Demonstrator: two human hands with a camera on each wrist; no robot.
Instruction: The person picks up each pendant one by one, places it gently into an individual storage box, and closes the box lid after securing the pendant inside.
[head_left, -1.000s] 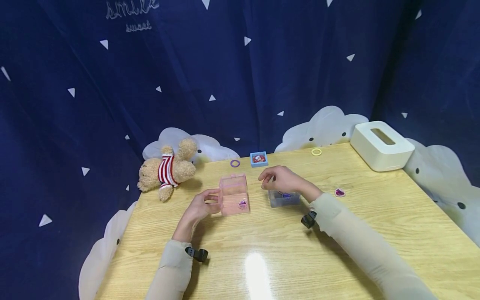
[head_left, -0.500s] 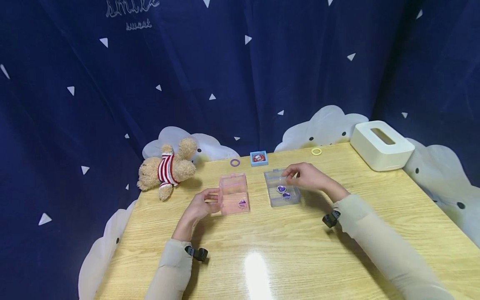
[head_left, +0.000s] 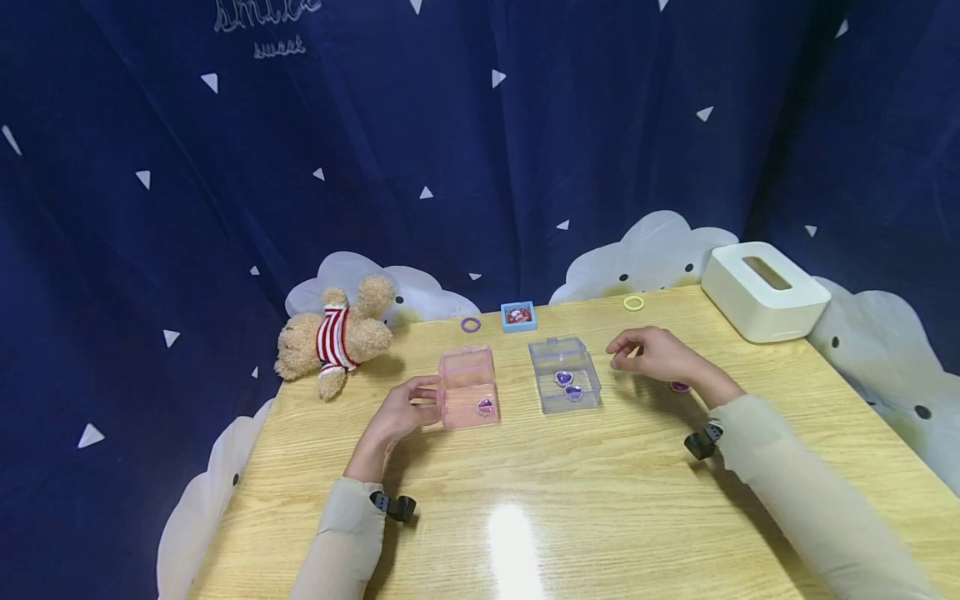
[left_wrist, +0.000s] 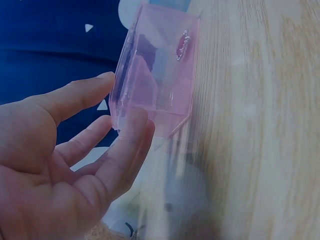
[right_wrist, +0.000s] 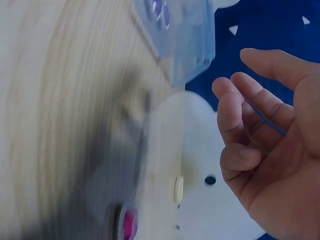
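Observation:
My left hand (head_left: pixel 401 410) has its fingertips against the left side of a clear pink lidded box (head_left: pixel 471 417), whose lid is tipped back. In the left wrist view, relaxed fingers (left_wrist: pixel 87 97) meet the box wall. Inside lies a heart-shaped purple gem (head_left: pixel 485 407) edged with small beads. Right of it, a clear bluish box (head_left: pixel 550 403), lid also back, contains two purple heart gems (head_left: pixel 563 379). My right hand (head_left: pixel 660 357) hovers over the table to the right of this box, empty, fingers loosely bent. A magenta gem (head_left: pixel 679 387) lies partly hidden beneath the right wrist.
Along the back edge are a purple ring (head_left: pixel 470 325), a small blue square tray (head_left: pixel 518 326) with a red item, and a yellow ring (head_left: pixel 633 303). A teddy bear (head_left: pixel 336 337) lies at back left. A white tissue box (head_left: pixel 787 312) stands at back right.
My right hand has moved off the bluish box to the right, uncovering that box and both gems. It now partly covers the magenta gem. The left hand has stayed at the pink box.

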